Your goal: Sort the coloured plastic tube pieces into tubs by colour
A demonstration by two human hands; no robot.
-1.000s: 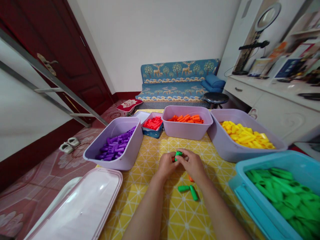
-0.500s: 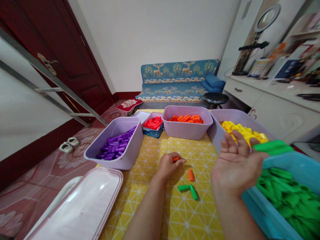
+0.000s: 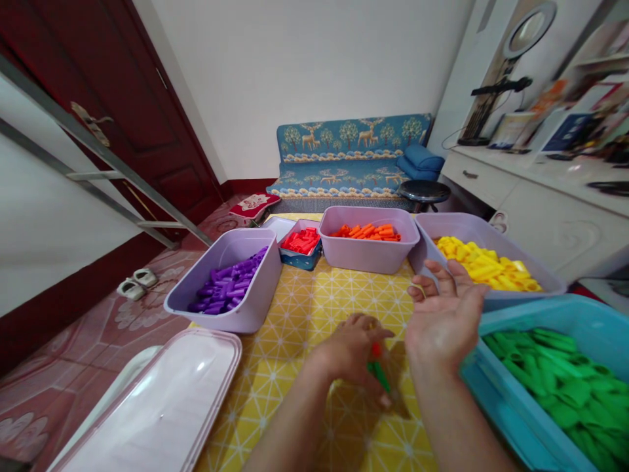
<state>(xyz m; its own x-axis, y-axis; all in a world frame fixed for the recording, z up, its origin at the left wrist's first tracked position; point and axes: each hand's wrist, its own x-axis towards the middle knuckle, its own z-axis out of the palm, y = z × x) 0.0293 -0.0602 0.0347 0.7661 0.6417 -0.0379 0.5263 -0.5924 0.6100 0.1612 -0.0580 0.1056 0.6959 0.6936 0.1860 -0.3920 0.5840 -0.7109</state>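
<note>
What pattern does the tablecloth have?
The tablecloth is yellow with white lines forming triangles, seen best in the head view.

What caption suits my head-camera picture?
Left hand at orange plastic tube and green plastic tube; right hand open beside turquoise plastic tub.

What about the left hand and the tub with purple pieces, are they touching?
Apart. The head view shows a strip of yellow tablecloth plainly between the left hand and the tub.

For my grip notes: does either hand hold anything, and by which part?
The right hand holds nothing visible; the left hand blurs near a green piece, so I cannot tell.
</note>
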